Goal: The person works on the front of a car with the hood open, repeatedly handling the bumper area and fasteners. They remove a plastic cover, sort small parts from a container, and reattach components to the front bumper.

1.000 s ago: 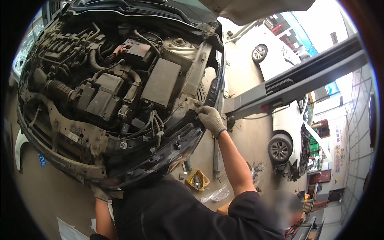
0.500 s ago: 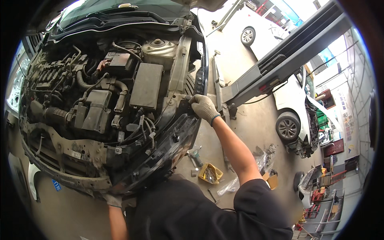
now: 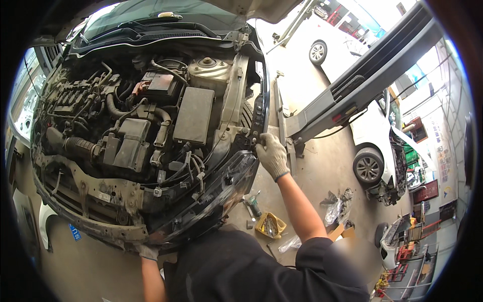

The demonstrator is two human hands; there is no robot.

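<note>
Right grip (image 3: 272, 157) curled at headlight (image 3: 216, 196) corner, can't tell if holding anything; floor (image 3: 322, 173) opens toward white car (image 3: 366, 133).

Bright glare on floor (image 3: 298, 75), bent edges, dark fisheye rim

Long, dark headlight (image 3: 216, 198), slanted
</note>
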